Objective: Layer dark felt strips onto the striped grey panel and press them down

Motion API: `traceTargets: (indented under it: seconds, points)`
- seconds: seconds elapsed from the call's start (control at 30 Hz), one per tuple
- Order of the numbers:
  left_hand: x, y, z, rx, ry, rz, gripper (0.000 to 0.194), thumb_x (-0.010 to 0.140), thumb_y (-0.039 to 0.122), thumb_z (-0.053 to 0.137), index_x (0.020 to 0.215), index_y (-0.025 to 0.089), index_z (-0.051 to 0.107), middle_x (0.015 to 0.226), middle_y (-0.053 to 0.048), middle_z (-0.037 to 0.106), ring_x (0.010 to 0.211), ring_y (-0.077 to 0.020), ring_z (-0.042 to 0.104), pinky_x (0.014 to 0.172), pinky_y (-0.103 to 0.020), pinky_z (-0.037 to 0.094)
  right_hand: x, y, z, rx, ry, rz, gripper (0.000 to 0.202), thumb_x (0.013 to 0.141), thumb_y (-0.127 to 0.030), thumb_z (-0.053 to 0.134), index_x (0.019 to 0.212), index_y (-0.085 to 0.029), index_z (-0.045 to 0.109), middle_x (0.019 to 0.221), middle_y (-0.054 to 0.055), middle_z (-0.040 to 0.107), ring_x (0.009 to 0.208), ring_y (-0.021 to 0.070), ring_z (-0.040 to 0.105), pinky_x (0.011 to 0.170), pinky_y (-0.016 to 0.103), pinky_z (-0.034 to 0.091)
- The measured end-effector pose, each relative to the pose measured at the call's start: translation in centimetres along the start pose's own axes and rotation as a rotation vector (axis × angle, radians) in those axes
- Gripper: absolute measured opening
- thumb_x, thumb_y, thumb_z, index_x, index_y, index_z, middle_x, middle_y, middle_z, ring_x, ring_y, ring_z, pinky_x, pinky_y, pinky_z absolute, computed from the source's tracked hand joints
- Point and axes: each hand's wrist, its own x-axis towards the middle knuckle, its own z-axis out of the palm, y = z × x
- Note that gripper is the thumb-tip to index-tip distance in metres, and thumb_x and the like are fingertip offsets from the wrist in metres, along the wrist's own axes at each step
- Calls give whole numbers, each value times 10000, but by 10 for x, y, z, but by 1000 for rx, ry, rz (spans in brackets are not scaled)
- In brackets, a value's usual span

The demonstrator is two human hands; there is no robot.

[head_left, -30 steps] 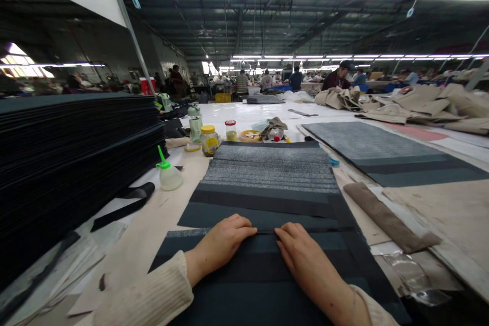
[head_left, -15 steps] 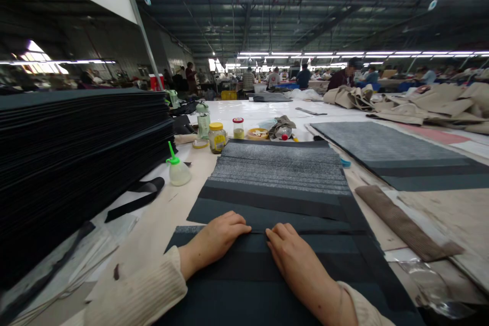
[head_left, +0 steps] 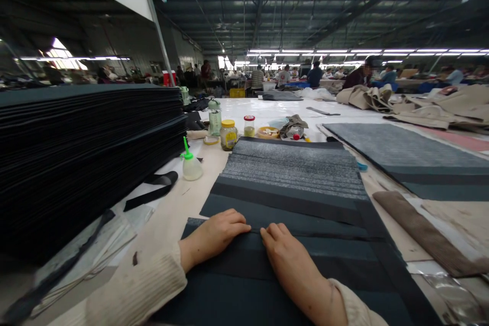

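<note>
A dark blue-green fabric panel (head_left: 237, 295) with black strips lies before me, over a stack of overlapping panels (head_left: 290, 163) whose edges show grey speckling. My left hand (head_left: 217, 234) is at the panel's far edge, its thumb and fingers closed on the fold there. Just to its right, my right hand (head_left: 288, 260) pinches the same edge with bent fingers. A small gap separates the two sets of fingertips. What lies under the fingers is hidden.
A tall stack of dark fabric (head_left: 91, 147) stands at left, near a green-tipped squeeze bottle (head_left: 191, 167). Jars, including a yellow-lidded jar (head_left: 229, 136), stand beyond the panels. On the right are another grey panel (head_left: 401, 145) and a brown fabric roll (head_left: 424, 229). People work farther back.
The view has turned slightly left, so the surroundings appear farther right. Both hands stay at the panel's edge, their fingertips a little closer together.
</note>
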Motion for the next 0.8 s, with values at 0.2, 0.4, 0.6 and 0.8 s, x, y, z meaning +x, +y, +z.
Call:
traceTargets:
  seconds: [0.2,0.4,0.6,0.8]
  points:
    - [-20,-9,-2,16,17,-33,287,917,125,346,1080,164,579,956,-63,598,883,-155,521,794,-277,476,15,-9,-8,39,-9,-31,234,759,9,472,881,-130,615,817,62,569,737,190,490,693,328,452]
    - [-15,-6,-5,76,-37,44,279,924,144,346,1106,125,556,967,-83,598,888,-168,518,827,-309,470,29,-27,-2,-11,-29,-99,276,748,19,438,919,-99,619,808,84,571,707,198,487,632,332,454]
    - [-39,-21,-14,-24,-2,-90,265,908,129,371,1050,172,591,948,-58,596,882,-149,535,803,-272,470,29,-23,-5,73,-44,-64,257,764,23,447,891,-122,618,825,67,567,735,188,490,665,312,461]
    - [-50,-23,-12,-35,43,-111,285,908,127,347,1046,170,593,950,-63,597,882,-148,535,800,-273,465,48,-37,-10,172,-42,-87,254,766,28,444,895,-129,597,821,57,553,731,180,490,681,310,460]
